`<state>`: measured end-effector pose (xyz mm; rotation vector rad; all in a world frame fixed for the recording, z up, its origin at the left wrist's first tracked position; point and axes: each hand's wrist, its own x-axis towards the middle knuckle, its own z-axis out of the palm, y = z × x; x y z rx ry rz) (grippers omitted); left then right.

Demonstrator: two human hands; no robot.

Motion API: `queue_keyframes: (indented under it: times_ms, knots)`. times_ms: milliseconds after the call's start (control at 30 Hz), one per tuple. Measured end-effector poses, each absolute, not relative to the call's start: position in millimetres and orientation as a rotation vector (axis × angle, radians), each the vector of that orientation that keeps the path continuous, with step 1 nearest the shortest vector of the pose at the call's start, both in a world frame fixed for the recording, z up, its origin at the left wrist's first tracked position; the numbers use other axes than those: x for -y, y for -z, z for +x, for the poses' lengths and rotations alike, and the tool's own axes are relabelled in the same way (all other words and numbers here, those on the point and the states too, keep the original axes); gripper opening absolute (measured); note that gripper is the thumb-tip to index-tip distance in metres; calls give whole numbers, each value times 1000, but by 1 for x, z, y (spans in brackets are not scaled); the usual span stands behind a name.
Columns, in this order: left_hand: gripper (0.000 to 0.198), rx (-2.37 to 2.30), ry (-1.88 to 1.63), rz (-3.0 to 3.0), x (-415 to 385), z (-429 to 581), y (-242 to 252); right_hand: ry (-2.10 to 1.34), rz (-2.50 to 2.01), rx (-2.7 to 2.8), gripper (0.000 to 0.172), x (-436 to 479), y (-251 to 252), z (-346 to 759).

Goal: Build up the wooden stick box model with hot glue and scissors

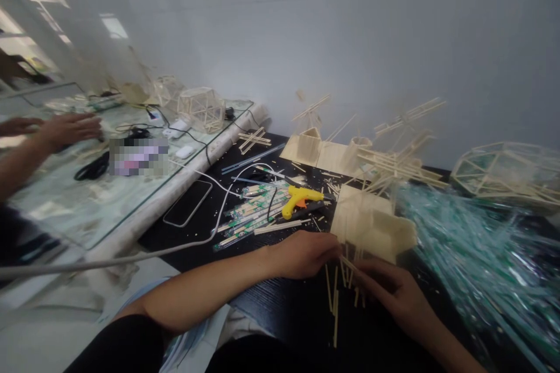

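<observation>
Above the front of the black table, my left hand [308,253] is closed, its fingers pinching one end of a thin wooden stick [348,264]. My right hand [391,287] has its thumb and fingers closed on the other end of that stick. Several loose sticks [336,316] lie below and between the hands. Just beyond them is a pale wooden board [350,210] with a small box-like wooden piece [394,232] on it. A yellow glue gun [298,200] rests past my left hand, beside wrapped bundles of sticks [251,213].
Green-and-clear plastic wrappers [476,262] are heaped on the right, before a stick-frame model [503,172]. Stick constructions [396,166] stand along the wall. A phone-like outline [188,204] and a white cable [175,246] lie left. At the glass-topped table [126,210], another person's hand [72,128] shows.
</observation>
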<state>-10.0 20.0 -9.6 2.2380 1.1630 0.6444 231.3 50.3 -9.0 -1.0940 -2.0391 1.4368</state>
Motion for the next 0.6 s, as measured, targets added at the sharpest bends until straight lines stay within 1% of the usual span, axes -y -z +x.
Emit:
queue_keyframes:
  times_ms: [267, 400, 600]
  knots:
    - [20, -1148, -660, 2280, -19, -10, 9, -1483, -1050, 2027, 37, -49, 6, 231]
    - [20, -1186, -680, 2304, -18, -9, 6, -1539, -1006, 1997, 39, -48, 3, 229]
    - [27, -1380, -936, 2256, -23, -25, -1, -1574, -1044, 1878, 42, -51, 0, 230]
